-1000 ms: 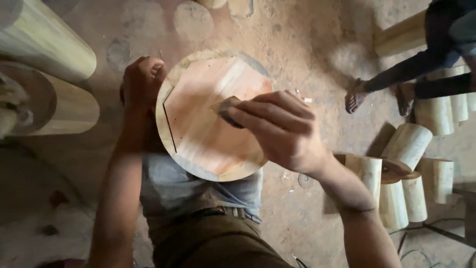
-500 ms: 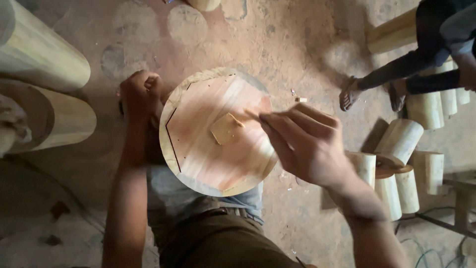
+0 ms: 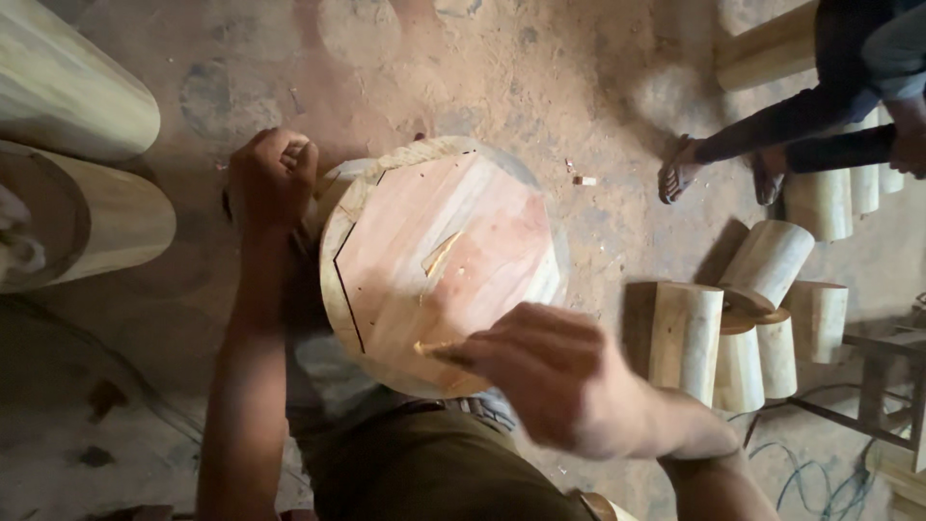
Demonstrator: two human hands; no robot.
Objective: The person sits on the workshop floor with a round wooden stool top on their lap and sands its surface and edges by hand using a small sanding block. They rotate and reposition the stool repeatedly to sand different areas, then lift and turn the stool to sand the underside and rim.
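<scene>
left fingers (image 3: 275, 174) clamped on round wooden disc (image 3: 439, 260) rim; right fingers (image 3: 482, 352) blurred, grip unclear.

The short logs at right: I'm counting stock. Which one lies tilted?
The topmost log, leaning diagonally across the others; the rest, like the log left of it, stand upright.

The right hand (image 3: 555, 381) has come back toward the person, from the middle of the round wooden disc (image 3: 439, 260) to its near edge, blurred with motion. The small wooden block (image 3: 442, 253) it covered a second ago, laid bare half a second ago, now sits uncovered near the disc's centre. A pale sliver (image 3: 434, 347) shows at the fingertips.
</scene>
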